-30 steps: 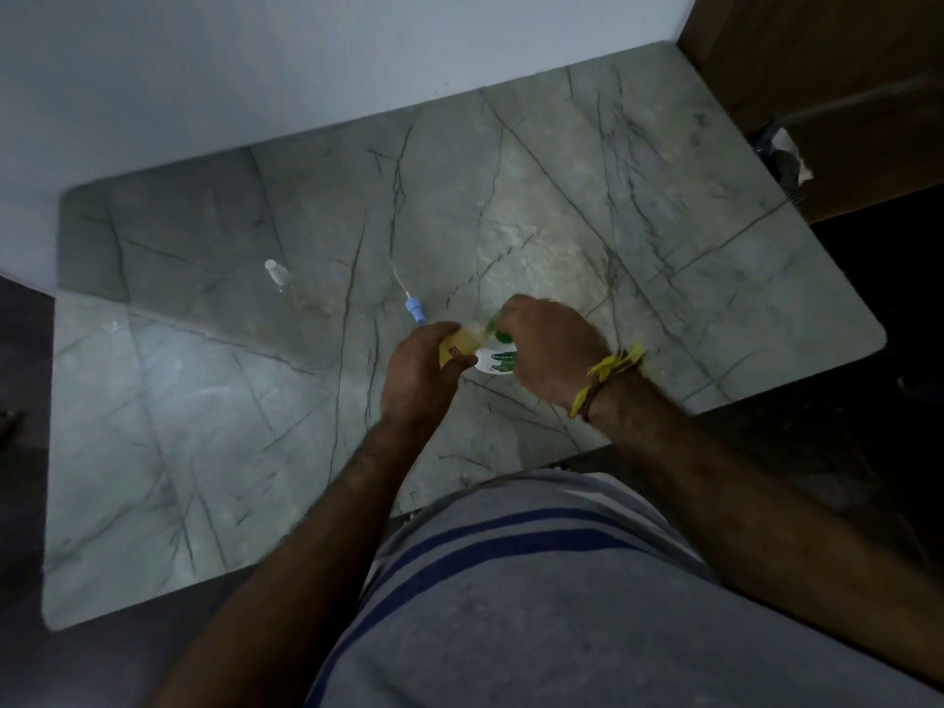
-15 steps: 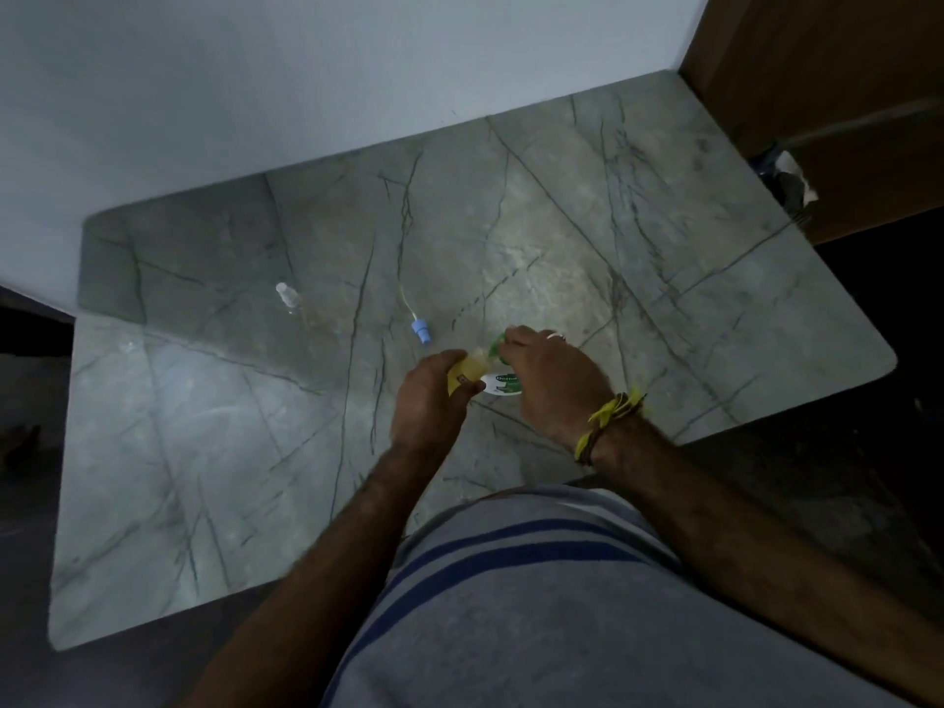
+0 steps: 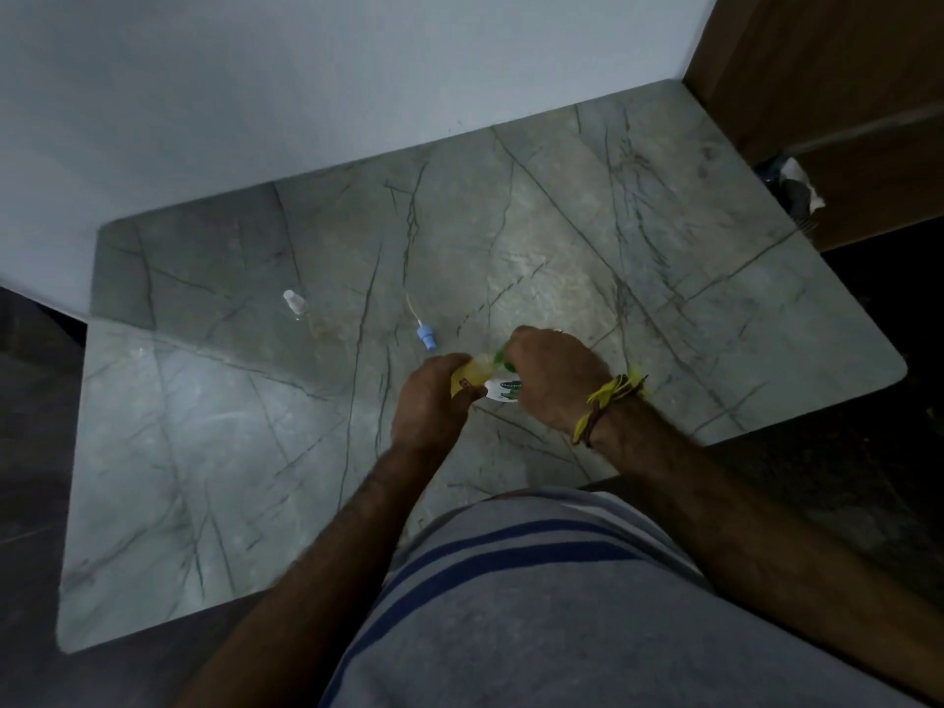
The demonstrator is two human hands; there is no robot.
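The grey marble table top (image 3: 664, 278) is lying under both hands and is spreading wide to the left of them and beyond them. A grey shirt with blue stripes (image 3: 536, 605) is filling the view below the wrists.

The left hand (image 3: 434, 401) is curling its fingers tightly around a small yellow bottle (image 3: 472, 373) and is holding it tilted toward the right hand. The right hand (image 3: 554, 375), wearing a yellow thread band (image 3: 610, 396) at the wrist, is closing its fingers over the top of a white bottle (image 3: 503, 389) with a green label. This bottle is sitting just under its palm, just beside the yellow one. I cannot tell whether it is resting on the table.

A blue spray pump (image 3: 426, 337) with a thin tube is lying just beyond the left hand. A small clear cap (image 3: 291, 298) is lying well apart, far left of the left hand.
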